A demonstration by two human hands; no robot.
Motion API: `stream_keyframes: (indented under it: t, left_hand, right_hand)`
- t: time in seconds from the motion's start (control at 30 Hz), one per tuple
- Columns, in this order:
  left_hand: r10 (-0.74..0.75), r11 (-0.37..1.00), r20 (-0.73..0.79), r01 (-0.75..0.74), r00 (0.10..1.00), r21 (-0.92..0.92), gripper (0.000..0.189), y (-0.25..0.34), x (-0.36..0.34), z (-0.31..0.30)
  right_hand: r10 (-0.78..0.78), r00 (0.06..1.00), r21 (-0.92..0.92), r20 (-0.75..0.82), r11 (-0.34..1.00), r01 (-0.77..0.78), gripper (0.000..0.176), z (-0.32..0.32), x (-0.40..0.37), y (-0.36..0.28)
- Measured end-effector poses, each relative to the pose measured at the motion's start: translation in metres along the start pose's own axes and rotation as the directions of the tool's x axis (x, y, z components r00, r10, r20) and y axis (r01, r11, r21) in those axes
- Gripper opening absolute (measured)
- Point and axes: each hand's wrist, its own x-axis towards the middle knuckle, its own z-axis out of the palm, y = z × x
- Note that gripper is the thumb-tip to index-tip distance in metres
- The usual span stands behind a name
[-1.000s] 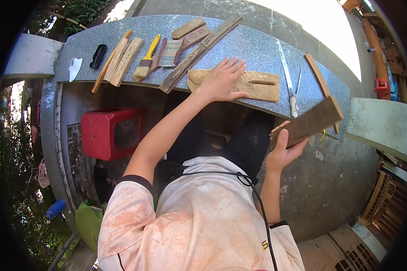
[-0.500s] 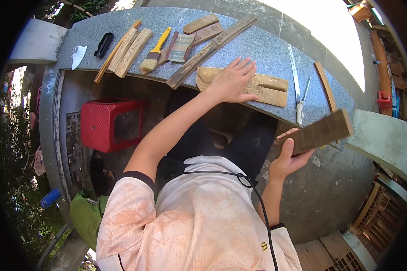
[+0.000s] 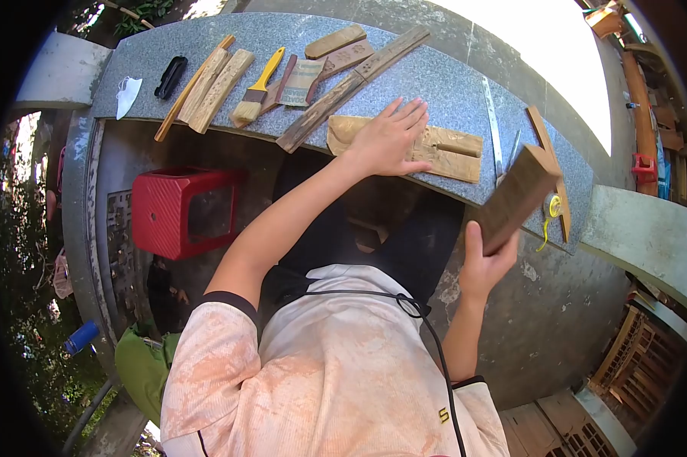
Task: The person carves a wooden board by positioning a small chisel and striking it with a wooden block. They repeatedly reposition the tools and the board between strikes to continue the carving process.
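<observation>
My left hand (image 3: 389, 141) lies flat with spread fingers on a pale wooden board (image 3: 461, 161), which has a long slot toward its right end. The board rests at the near edge of the speckled stone table (image 3: 450, 99). My right hand (image 3: 490, 265) grips a dark brown wooden block (image 3: 517, 199) by its lower end, tilted up to the right. The block is raised off the table and partly hides a metal ruler (image 3: 493, 126) and a thin pointed tool (image 3: 516, 146) behind it.
A long weathered wood strip (image 3: 343, 95), a sandpaper-like sheet (image 3: 301, 84), a yellow-handled brush (image 3: 260, 87) and several carved wood pieces (image 3: 222, 90) lie to the left. A tape measure (image 3: 552, 206) and wooden strip (image 3: 548, 160) are right. A red stool (image 3: 161, 213) stands below.
My right hand has turned the wooden block more upright and moved it up and left, uncovering the tape measure. My left hand stays on the board.
</observation>
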Motion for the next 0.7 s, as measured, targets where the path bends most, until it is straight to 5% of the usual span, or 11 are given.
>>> stream_keyframes:
  t: [0.07,0.13,0.17,0.2,0.3,0.43,0.53,0.63,0.7]
  left_hand:
    - [-0.013,1.0,0.008,0.013,1.0,-0.008,0.1,0.0,-0.007,-0.001]
    - [-0.008,1.0,0.016,0.009,1.0,-0.008,0.1,-0.001,-0.003,-0.003]
    - [-0.006,1.0,0.012,0.006,1.0,-0.01,0.1,-0.001,0.0,-0.005]
    - [-0.009,1.0,0.007,0.009,1.0,-0.006,0.1,-0.002,0.001,-0.005]
    - [-0.013,1.0,-0.004,0.013,1.0,-0.021,0.099,-0.003,0.0,-0.003]
    - [-0.029,0.998,0.019,0.03,0.999,-0.057,0.098,0.001,-0.002,-0.008]
    - [-0.028,0.992,-0.065,0.02,0.998,-0.124,0.089,0.001,-0.002,-0.008]
    - [-0.036,0.98,-0.135,0.008,0.99,-0.199,0.074,0.001,-0.003,-0.012]
    - [-0.022,0.978,-0.155,-0.011,0.988,-0.21,0.065,0.0,-0.003,-0.015]
  right_hand:
    - [-0.157,0.982,0.227,-0.103,0.958,0.177,0.045,0.01,-0.003,-0.001]
    - [-0.039,0.999,-0.097,0.016,0.994,0.041,0.042,0.004,0.003,0.005]
    - [0.028,0.998,-0.262,0.06,0.965,-0.012,0.041,-0.001,0.008,0.007]
    - [0.396,0.903,-0.157,0.165,0.915,-0.372,0.039,-0.007,0.012,-0.002]
    - [0.084,0.99,-0.034,-0.115,0.996,-0.088,0.033,-0.009,0.016,0.024]
    - [0.142,0.969,0.238,-0.204,0.967,-0.092,0.029,0.002,0.061,0.056]
    - [0.222,0.948,0.209,-0.228,0.962,-0.175,0.028,0.018,0.102,0.089]
    - [-0.052,0.952,-0.015,-0.301,0.999,0.049,0.027,0.039,0.131,0.122]
    - [-0.03,0.952,-0.079,-0.306,0.997,0.006,0.032,0.051,0.131,0.128]
